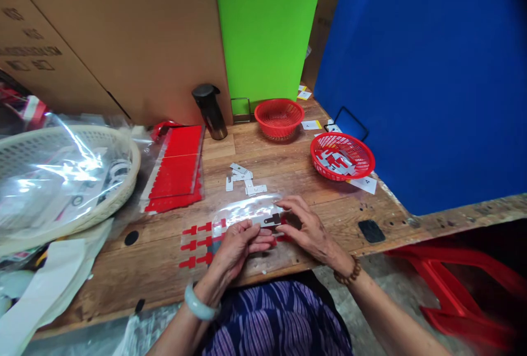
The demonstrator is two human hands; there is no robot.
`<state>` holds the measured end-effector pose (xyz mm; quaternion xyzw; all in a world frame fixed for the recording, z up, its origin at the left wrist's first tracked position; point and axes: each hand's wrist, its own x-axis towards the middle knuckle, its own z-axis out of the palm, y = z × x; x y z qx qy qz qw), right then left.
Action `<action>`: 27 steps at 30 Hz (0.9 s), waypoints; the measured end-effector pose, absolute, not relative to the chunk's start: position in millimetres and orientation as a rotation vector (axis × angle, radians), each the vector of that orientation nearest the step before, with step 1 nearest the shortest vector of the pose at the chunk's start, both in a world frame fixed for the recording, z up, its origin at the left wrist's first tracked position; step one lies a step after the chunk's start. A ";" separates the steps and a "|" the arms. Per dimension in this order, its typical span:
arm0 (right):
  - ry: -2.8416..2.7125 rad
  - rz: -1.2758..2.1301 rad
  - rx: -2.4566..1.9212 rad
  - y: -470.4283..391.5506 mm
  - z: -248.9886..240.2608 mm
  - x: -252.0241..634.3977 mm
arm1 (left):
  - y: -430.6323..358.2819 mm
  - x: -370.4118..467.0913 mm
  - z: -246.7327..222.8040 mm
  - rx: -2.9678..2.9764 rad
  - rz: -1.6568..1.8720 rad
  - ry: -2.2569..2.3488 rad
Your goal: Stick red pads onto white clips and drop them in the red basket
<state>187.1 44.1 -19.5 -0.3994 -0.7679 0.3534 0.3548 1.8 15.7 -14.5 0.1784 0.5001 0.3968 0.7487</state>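
From my remote seat I see the left hand (246, 239) pinching a pale strip (258, 220) between thumb and fingers; a dark tab (272, 220) shows at the strip's right end, over a clear plastic sheet (241, 209) by the near edge of the bench (156, 243); I cannot tell whether strip and sheet touch; the right hand (307, 229) has thumb and fingers parted around the tab's end, and contact there is unclear to me; red T-shaped pieces (197, 245) lie in rows at the sheet's left; loose pale strips (249, 183) lie beyond it. To do this well, I would hold the left pinch light and level; meet the tab by its edges, not its face; line it up squarely; rest no wrist on the slick film, which could slide.
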 end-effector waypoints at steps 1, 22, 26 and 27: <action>-1.984 0.947 -1.042 43.4 -22.0 189.6 | 15.1 2.0 -14.3 0.390 0.857 1.096; -2.112 0.903 -0.936 26.8 -33.6 196.2 | 14.7 13.5 -7.1 0.484 0.776 1.179; -2.069 0.797 -0.932 21.2 -37.9 192.2 | 13.9 14.7 -4.8 0.520 0.783 1.205; -2.054 0.781 -0.938 19.5 -38.4 191.1 | 13.9 14.3 -4.4 0.527 0.782 1.205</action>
